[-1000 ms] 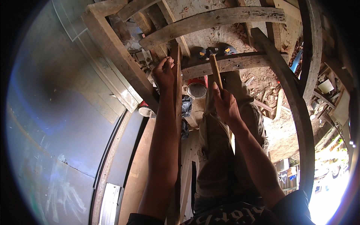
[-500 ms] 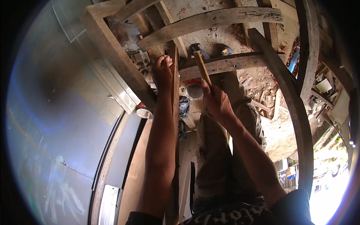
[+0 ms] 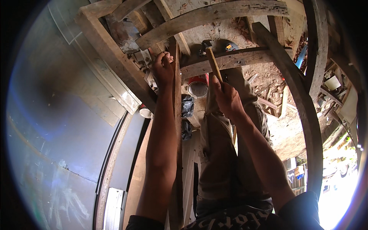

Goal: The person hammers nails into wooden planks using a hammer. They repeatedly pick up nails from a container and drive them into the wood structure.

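Observation:
My right hand (image 3: 229, 99) is wrapped round the wooden handle of a hammer (image 3: 214, 66), held slanting up over my legs. The dark head is at the handle's far end, against a dark background. My left hand (image 3: 164, 69) is raised to the left of it, beside the top of an upright wooden post (image 3: 177, 82). Its fingers are pinched together near the post's edge; whatever they hold is too small to make out. Just beyond the hammer runs a wooden crosspiece (image 3: 230, 62), joined to the frame around me.
A curved timber (image 3: 214, 17) arches across the far side, and another curved beam (image 3: 303, 111) runs down the right. A large grey panel (image 3: 69, 126) stands at left. Below are a red-rimmed can (image 3: 198, 89), black plastic (image 3: 187, 106) and scattered wood scraps (image 3: 274, 97).
The hammer and my right hand have shifted slightly right. My left hand has moved a little left and up, its fingers still pinched. The whole view has shifted slightly.

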`<action>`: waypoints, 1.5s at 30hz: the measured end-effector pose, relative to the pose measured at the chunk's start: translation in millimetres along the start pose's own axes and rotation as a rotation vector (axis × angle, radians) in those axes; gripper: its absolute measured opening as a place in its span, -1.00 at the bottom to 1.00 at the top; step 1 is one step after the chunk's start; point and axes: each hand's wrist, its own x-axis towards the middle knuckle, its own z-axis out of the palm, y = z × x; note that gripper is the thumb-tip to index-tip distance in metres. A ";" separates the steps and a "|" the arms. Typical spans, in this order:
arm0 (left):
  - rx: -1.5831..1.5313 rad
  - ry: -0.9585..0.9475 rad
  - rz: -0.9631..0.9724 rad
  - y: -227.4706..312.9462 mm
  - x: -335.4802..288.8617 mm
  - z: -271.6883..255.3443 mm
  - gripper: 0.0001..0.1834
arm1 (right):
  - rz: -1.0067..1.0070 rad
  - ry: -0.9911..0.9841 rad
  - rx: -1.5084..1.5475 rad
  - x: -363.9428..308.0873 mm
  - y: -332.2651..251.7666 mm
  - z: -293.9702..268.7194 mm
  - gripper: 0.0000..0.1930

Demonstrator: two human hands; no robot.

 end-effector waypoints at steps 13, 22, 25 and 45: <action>0.105 -0.040 0.119 -9.6 -4.1 0.2 -0.77 | 0.004 0.019 -0.044 3.0 4.9 6.0 -0.31; 0.241 -0.104 0.087 -10.8 -2.5 3.0 -0.82 | -0.364 0.116 -0.122 5.8 24.6 2.6 -0.30; 0.241 -0.139 0.074 -9.0 -1.8 3.8 -0.81 | -0.216 0.092 -0.104 7.6 10.8 -0.9 -0.30; 0.207 -0.047 -0.004 3.2 0.3 1.8 -0.72 | 0.033 0.014 -0.077 21.9 3.4 -1.2 -0.35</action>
